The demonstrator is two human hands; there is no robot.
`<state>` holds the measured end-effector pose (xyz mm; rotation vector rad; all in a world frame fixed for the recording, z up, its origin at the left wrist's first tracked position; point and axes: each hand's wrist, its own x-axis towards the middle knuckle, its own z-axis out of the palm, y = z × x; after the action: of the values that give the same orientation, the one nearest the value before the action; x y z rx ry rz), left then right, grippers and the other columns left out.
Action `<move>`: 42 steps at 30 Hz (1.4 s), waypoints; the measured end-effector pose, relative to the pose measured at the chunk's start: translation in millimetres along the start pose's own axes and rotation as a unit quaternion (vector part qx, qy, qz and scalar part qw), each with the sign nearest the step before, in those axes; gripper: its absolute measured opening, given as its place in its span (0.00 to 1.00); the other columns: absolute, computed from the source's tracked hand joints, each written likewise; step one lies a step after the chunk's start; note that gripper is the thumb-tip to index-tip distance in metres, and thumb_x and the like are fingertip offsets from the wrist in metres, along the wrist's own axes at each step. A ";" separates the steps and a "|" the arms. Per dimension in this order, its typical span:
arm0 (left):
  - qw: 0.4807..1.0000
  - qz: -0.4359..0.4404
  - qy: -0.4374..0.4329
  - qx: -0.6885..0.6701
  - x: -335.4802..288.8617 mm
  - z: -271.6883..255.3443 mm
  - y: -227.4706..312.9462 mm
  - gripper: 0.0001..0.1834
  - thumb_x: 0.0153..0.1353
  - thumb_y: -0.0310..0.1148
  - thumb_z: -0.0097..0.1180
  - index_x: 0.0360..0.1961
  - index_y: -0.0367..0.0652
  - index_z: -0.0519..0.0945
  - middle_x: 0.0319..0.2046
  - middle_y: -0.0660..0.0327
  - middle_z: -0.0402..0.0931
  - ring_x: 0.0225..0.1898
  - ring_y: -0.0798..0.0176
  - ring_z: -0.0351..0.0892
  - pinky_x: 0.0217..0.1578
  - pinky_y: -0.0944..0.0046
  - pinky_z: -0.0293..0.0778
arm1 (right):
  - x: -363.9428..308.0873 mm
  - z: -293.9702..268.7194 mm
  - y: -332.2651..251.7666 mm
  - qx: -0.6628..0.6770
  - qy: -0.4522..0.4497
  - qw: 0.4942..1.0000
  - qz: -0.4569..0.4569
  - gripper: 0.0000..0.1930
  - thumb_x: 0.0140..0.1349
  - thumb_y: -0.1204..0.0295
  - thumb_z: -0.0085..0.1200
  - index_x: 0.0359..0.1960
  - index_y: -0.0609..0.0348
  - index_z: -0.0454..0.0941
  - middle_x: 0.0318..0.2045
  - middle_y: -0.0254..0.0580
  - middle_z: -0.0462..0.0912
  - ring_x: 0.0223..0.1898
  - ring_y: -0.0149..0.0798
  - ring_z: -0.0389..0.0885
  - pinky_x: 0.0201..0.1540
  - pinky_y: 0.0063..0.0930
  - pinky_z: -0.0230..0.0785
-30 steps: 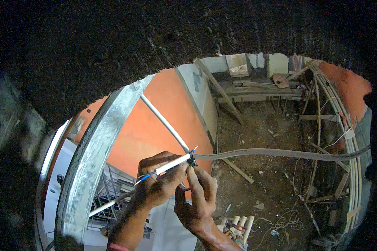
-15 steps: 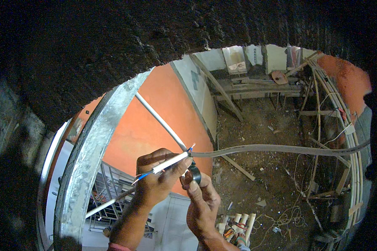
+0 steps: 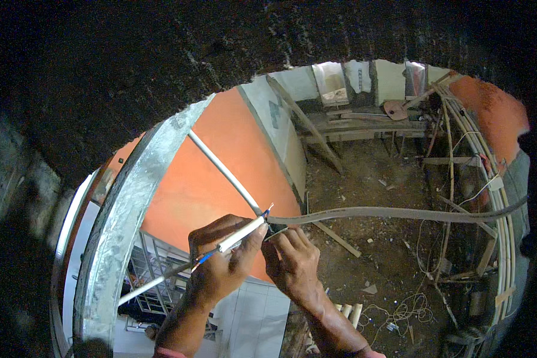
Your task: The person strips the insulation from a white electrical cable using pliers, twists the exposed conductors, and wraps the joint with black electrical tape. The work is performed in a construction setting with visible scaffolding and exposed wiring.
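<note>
My left hand (image 3: pixel 218 265) is closed around a white sheathed cable (image 3: pixel 241 234), pinching it near its upper end. Blue wire ends (image 3: pixel 205 257) stick out at its lower end, and more thin wires with bare tips (image 3: pixel 269 210) rise at the joint above. Close beside that joint my right hand (image 3: pixel 295 262), seen from its back, has its fingers curled on a roll of black electrical tape (image 3: pixel 275 230). Most of the roll is hidden by the fingers. A white pipe (image 3: pixel 224 170) and a grey hose-like conduit (image 3: pixel 370 212) meet at the joint.
A metal beam (image 3: pixel 110 238) curves along the left, before an orange wall (image 3: pixel 221 191). Below right lie a dirt floor (image 3: pixel 364 185) with debris, tangled cord (image 3: pixel 406 313) and a plank (image 3: pixel 337 238). Long poles (image 3: pixel 501 238) run along the right, and dark rough material fills the top.
My right hand has turned over, from palm side showing to its back showing, and risen to the joint with the tape. My left hand keeps its hold, nearly in place.
</note>
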<state>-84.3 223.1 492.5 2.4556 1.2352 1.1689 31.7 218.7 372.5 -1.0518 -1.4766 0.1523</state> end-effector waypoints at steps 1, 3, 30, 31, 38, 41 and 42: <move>1.000 -0.007 0.004 0.011 -1.5 1.7 0.8 0.07 0.60 0.27 0.65 0.33 0.33 0.85 0.26 0.56 0.83 0.26 0.68 0.81 0.25 0.68 0.72 | 5.8 1.0 3.8 -0.003 0.008 1.000 0.000 0.12 0.56 0.75 0.63 0.42 0.57 0.80 0.38 0.43 0.83 0.38 0.46 0.82 0.31 0.37 0.77; 1.000 -0.020 0.011 0.011 -4.5 4.9 2.6 0.07 0.60 0.27 0.65 0.33 0.32 0.85 0.26 0.58 0.82 0.26 0.69 0.79 0.25 0.69 0.72 | 17.8 4.6 12.4 -0.013 0.044 0.999 -0.027 0.14 0.55 0.77 0.62 0.45 0.57 0.80 0.38 0.44 0.84 0.32 0.46 0.83 0.27 0.36 0.77; 0.984 -0.070 -0.118 -0.113 3.0 5.2 -16.1 0.07 0.70 0.27 0.50 0.37 0.32 0.76 0.24 0.56 0.75 0.26 0.62 0.74 0.28 0.62 0.71 | -19.0 -7.8 -42.0 0.744 0.056 0.581 0.325 0.32 0.61 0.55 0.61 0.64 0.56 0.69 0.64 0.39 0.72 0.67 0.39 0.66 0.70 0.53 0.50; 0.981 -0.075 -0.137 -0.120 3.6 3.2 -16.1 0.11 0.70 0.31 0.52 0.43 0.32 0.78 0.28 0.60 0.77 0.28 0.69 0.75 0.28 0.66 0.73 | -22.5 -6.8 -41.7 0.746 0.058 0.584 0.316 0.31 0.62 0.57 0.60 0.63 0.58 0.70 0.63 0.40 0.73 0.65 0.40 0.68 0.69 0.53 0.52; 0.964 -0.169 -0.166 -0.121 6.0 -4.0 -16.1 0.13 0.71 0.37 0.55 0.37 0.37 0.78 0.27 0.63 0.74 0.26 0.72 0.71 0.25 0.69 0.68 | -29.5 -8.3 -49.5 0.685 0.060 0.624 0.372 0.16 0.71 0.61 0.52 0.48 0.63 0.78 0.54 0.41 0.77 0.53 0.36 0.73 0.62 0.40 0.60; 0.969 -0.150 -0.155 -0.123 3.1 -4.1 -17.1 0.15 0.72 0.40 0.54 0.39 0.37 0.78 0.27 0.65 0.73 0.28 0.73 0.70 0.28 0.70 0.67 | -23.4 -11.3 -59.7 0.682 0.054 0.631 0.365 0.14 0.74 0.64 0.49 0.42 0.62 0.81 0.50 0.37 0.76 0.47 0.32 0.70 0.58 0.33 0.60; 0.966 -0.163 -0.153 -0.133 2.5 -3.5 -18.0 0.14 0.72 0.41 0.54 0.39 0.38 0.78 0.27 0.66 0.73 0.29 0.73 0.70 0.29 0.70 0.68 | -20.7 -10.7 -63.3 0.669 0.046 0.651 0.355 0.14 0.75 0.64 0.48 0.42 0.63 0.81 0.48 0.36 0.76 0.46 0.31 0.69 0.57 0.33 0.60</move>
<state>-97.0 235.9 488.2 2.0439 1.2367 0.7752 5.4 163.5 400.9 -0.2605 -0.4051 1.4831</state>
